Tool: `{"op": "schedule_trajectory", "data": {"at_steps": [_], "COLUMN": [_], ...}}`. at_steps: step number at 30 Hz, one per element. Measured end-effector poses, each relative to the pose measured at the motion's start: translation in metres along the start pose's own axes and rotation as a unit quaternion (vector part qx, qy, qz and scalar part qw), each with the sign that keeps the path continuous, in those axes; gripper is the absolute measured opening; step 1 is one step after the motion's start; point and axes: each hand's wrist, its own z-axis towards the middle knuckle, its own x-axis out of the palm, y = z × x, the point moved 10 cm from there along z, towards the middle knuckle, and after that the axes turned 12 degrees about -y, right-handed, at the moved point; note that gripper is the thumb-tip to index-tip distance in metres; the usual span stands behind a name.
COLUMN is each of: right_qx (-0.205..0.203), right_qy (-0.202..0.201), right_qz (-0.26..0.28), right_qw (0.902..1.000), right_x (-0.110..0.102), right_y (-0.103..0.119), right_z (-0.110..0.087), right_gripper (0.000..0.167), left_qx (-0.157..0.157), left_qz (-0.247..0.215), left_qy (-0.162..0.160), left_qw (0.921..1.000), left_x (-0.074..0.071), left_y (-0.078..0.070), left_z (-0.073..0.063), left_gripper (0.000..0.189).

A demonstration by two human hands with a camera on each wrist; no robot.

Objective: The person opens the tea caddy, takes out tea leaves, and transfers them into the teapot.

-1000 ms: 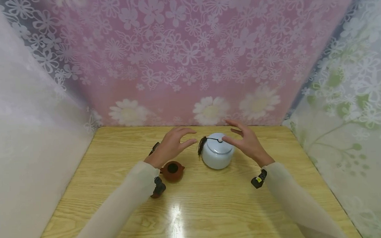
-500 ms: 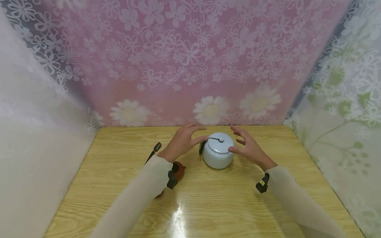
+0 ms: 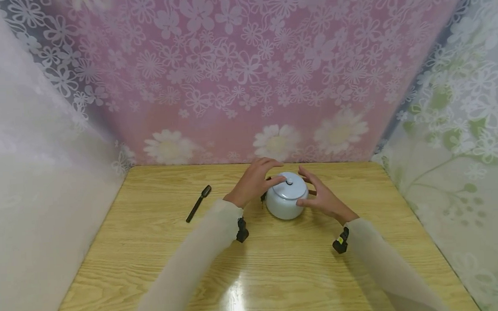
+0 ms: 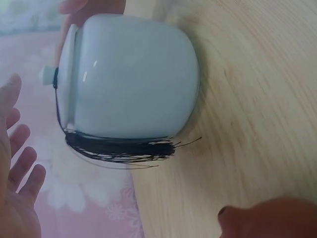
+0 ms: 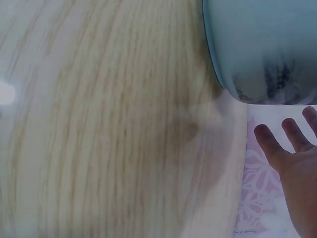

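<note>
A pale blue-white lidded jar stands upright on the table, with a small knob on its lid. A black tassel hangs from the knob down the jar's side in the left wrist view. My left hand hovers over the lid's left side, thumb close to the knob in the head view; the left wrist view shows its fingers apart from the lid. On the jar's right, my right hand is spread around the side, its thumb overlapping the jar's front. Its fingers are extended beside the wall.
On the wooden table, a slim dark tool with a scoop-like end lies left of my left hand. Part of a reddish-brown teapot shows in the left wrist view; my left arm hides it in the head view. A floral cloth hangs behind.
My left hand has moved right, from beside the jar to over its lid. Its sleeve now hides the teapot and uncovers the dark tool. My right hand has lowered slightly beside the jar.
</note>
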Motion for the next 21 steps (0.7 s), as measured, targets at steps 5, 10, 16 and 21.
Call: {"op": "schedule_trajectory", "data": {"at_steps": [5,10,16,21], "right_qx": [0.002,0.010,0.021,0.029], "right_qy": [0.009,0.014,0.012,0.017], "right_qz": [0.011,0.011,0.011,0.024], "right_qw": [0.9999,0.9998,0.9997,0.9992], "right_x": [0.007,0.012,0.017,0.020], "right_y": [-0.002,-0.003,-0.008,-0.011], "right_z": [0.001,0.001,0.001,0.002], "right_gripper": [0.114,0.117,0.117,0.117], "left_qx": [0.003,0.000,-0.017,-0.018], "left_qz": [-0.005,-0.014,-0.036,-0.050], "left_qy": [-0.001,0.006,0.013,0.022], "left_qw": [1.0000,0.9999,0.9991,0.9983], "left_x": [0.011,0.023,0.036,0.045], "left_y": [0.005,0.008,0.010,0.007], "left_z": [0.000,-0.001,0.002,-0.001], "left_gripper": [0.049,0.051,0.051,0.047]}}
